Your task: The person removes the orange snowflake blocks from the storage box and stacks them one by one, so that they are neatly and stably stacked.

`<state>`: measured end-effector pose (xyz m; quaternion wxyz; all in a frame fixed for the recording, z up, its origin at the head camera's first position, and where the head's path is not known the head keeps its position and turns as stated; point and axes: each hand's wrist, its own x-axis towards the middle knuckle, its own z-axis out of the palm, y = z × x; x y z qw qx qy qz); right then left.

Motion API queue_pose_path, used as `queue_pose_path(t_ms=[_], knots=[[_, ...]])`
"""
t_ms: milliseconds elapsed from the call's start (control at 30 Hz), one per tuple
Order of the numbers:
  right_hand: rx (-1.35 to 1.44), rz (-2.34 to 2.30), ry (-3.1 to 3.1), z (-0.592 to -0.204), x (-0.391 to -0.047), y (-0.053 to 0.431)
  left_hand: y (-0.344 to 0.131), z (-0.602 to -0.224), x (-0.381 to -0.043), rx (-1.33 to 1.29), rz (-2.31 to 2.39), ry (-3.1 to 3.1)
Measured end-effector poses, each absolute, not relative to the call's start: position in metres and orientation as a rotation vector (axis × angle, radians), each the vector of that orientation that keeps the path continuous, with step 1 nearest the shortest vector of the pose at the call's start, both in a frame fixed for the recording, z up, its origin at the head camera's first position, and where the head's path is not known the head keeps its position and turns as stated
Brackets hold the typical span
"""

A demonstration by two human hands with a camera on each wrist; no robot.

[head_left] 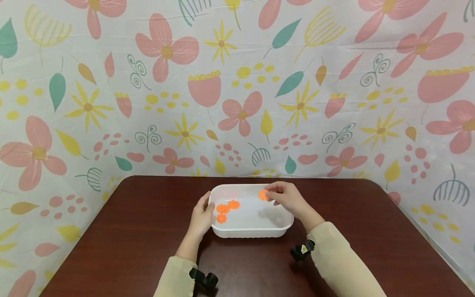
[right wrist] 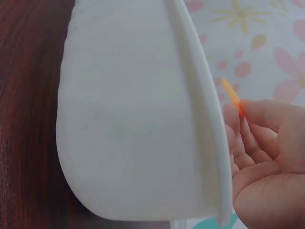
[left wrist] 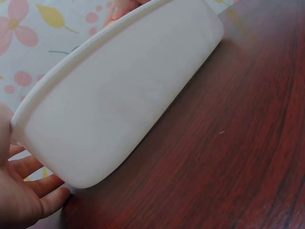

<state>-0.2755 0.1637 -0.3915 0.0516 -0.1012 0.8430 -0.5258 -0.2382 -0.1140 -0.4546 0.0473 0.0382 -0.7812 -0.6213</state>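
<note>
A white plastic basin (head_left: 252, 232) stands on the table. My left hand (head_left: 201, 216) holds its left end, with the thumb over the rim and the fingers along the outer wall (left wrist: 109, 95). Over the back right part of the basin, my right hand (head_left: 287, 198) pinches a thin orange flower-shaped slice (head_left: 263, 194) between thumb and fingertips. The right wrist view shows that slice (right wrist: 231, 93) edge-on, above the rim. Several more orange slices (head_left: 222, 208) lie close together on the basin floor at the left.
The dark reddish-brown wooden table (head_left: 148, 231) extends around the basin on all sides. Behind it hangs a white cloth (head_left: 237, 82) printed with flowers and leaves. A black wrist camera (head_left: 204, 279) is strapped at the left sleeve, another camera (head_left: 302, 250) at the right.
</note>
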Motion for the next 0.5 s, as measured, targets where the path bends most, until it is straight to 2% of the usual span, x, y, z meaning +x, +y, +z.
queue_pose_path(t_ms=[500], knots=[[-0.193, -1.763, 2.519, -0.390, -0.269, 0.193, -0.114, -0.454, -0.238, 0.116, -1.924, -2.382]])
